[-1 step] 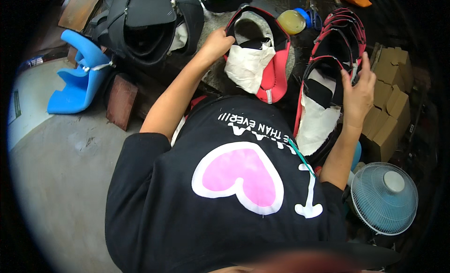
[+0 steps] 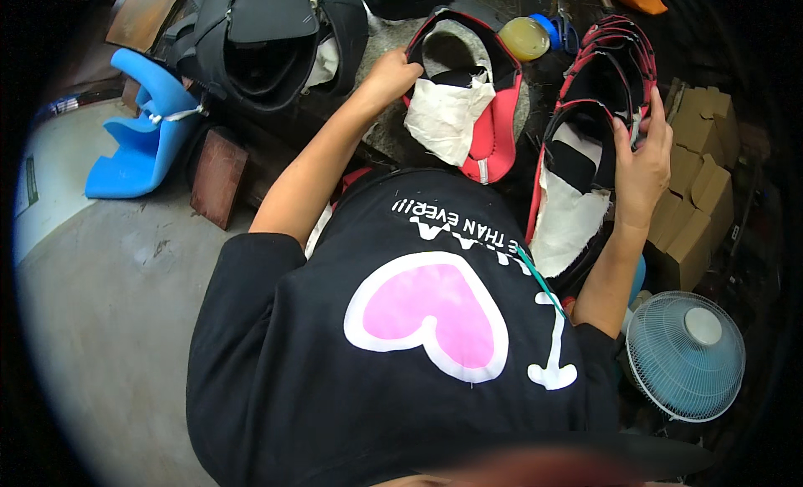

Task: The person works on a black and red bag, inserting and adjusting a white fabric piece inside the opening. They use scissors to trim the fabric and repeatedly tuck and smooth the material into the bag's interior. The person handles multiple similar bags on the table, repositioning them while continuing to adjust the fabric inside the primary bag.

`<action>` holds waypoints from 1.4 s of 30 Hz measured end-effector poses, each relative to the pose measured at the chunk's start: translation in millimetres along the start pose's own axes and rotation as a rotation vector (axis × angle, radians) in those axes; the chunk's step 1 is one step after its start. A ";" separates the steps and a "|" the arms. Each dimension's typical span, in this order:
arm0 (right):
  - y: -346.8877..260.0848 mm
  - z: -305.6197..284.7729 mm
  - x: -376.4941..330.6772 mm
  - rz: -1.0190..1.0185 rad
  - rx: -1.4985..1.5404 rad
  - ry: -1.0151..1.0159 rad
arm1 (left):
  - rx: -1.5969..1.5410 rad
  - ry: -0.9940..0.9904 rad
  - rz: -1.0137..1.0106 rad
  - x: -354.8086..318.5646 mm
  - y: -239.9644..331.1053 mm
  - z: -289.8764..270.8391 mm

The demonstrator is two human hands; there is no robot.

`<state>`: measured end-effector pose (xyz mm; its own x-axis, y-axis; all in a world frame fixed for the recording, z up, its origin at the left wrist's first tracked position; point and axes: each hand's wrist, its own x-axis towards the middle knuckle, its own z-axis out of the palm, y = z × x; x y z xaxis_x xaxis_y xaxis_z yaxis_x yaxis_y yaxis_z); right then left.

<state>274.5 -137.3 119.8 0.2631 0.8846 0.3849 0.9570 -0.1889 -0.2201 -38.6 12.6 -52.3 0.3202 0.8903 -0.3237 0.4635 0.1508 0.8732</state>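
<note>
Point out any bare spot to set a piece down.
Bare concrete floor lies below the blue plastic seat and brown board. Between the left hand on the red-and-black cover and the right hand on the cover stack it is crowded. Boxes and fan fill the right.

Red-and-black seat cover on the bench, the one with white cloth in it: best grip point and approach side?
Judging by its pose, the black-trimmed rim of the red-and-black seat cover at its left edge, coming from the left, where the left hand already pinches it. The rim there is thin, raised and bare, while the white cloth covers the middle.
</note>
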 end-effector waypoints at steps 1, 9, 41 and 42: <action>-9.9 4.3 3.2 0.016 0.232 -0.077 | -0.044 -0.013 -0.006 3.4 -5.2 1.4; -69.0 104.6 -2.5 -0.222 0.402 -0.450 | 0.662 0.499 0.594 -26.1 33.8 11.1; -91.0 121.0 -11.2 -0.405 0.501 -0.366 | 0.694 -0.287 0.421 -12.4 38.1 43.9; -93.3 122.2 -14.6 -0.370 0.320 -0.401 | 0.718 -0.308 0.417 -10.2 35.1 44.5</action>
<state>166.5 -80.5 25.2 -0.2037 0.9697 0.1348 0.8756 0.2421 -0.4180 11.2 -10.3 -34.6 0.7391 0.6419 -0.2042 0.6330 -0.5584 0.5362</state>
